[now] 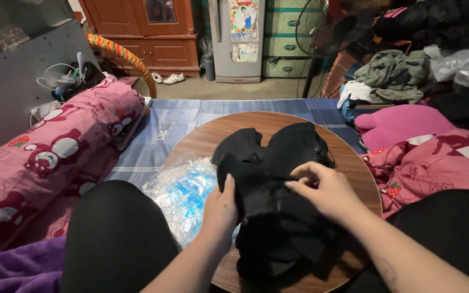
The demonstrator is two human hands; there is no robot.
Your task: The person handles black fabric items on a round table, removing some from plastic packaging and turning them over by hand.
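Observation:
A black padded garment (278, 157) with two rounded cups lies on a round wooden table (213, 135). Its near part is bunched up between my hands. My left hand (221, 209) grips the garment's left edge, with the thumb on top. Pinching the black fabric near the middle are the fingers of my right hand (321, 190). The lower part of the garment hangs over the table's near edge, between my knees.
A crinkled clear plastic bag (183, 192) with blue print lies at the table's left edge. A pink patterned bolster (55, 152) runs along the left. Pink bedding (435, 157) and piled clothes sit right. A fan (321, 27) and a fridge (240, 40) stand behind.

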